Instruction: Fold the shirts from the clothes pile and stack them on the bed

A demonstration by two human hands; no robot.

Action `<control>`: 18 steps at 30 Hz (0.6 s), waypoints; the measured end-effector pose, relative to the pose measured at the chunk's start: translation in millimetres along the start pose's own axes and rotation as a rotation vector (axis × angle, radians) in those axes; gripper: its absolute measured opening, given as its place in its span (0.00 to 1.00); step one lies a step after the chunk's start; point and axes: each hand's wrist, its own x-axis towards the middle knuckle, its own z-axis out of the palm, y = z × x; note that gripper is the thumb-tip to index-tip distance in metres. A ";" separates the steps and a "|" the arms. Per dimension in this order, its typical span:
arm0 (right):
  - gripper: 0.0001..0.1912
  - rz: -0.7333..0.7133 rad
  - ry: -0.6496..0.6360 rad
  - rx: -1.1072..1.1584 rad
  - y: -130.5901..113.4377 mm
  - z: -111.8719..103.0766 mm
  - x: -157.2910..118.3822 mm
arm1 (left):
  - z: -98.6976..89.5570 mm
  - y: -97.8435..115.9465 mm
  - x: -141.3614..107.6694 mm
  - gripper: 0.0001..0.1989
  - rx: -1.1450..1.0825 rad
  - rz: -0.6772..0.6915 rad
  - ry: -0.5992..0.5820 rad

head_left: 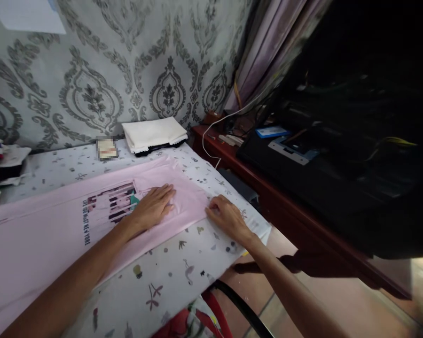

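A pink T-shirt (52, 206) with a printed picture and lettering lies spread over the patterned table cover (183, 267). My left hand (155, 204) rests flat on the shirt beside the print, fingers stretched out. At the shirt's right edge, my right hand (227, 216) has its thumb and fingers curled together on the pink fabric's corner. The fabric between those fingertips is mostly hidden. Small wrinkles run through the shirt near both hands.
Folded white cloth (155, 134) lies at the back, with a small blurred packet (106, 148) left of it. Other folded clothes (10, 162) sit far left. On the right stand a reddish wooden desk (278, 206) and a large black object with a white cable (211, 129) near it.
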 end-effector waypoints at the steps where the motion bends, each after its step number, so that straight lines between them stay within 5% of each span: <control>1: 0.05 -0.031 0.043 -0.016 -3.7 0.1 1.3 | -2.2 0.8 0.5 0.29 -0.003 0.005 -0.003; 4: 0.14 -0.224 0.109 0.035 -22.6 5.9 15.0 | -10.5 8.8 -2.2 0.29 -0.014 0.006 -0.011; 7: 0.22 -0.438 0.002 0.164 -45.1 23.8 44.1 | -9.5 24.2 -19.2 0.30 -0.011 -0.052 0.050; 11: 0.26 -0.545 -0.120 0.109 -61.3 59.6 80.2 | 5.3 40.1 -65.6 0.31 0.015 -0.098 0.101; 18: 0.31 -0.591 -0.109 -0.130 -58.5 87.9 89.6 | -4.9 8.9 -165.6 0.33 0.119 -0.331 0.074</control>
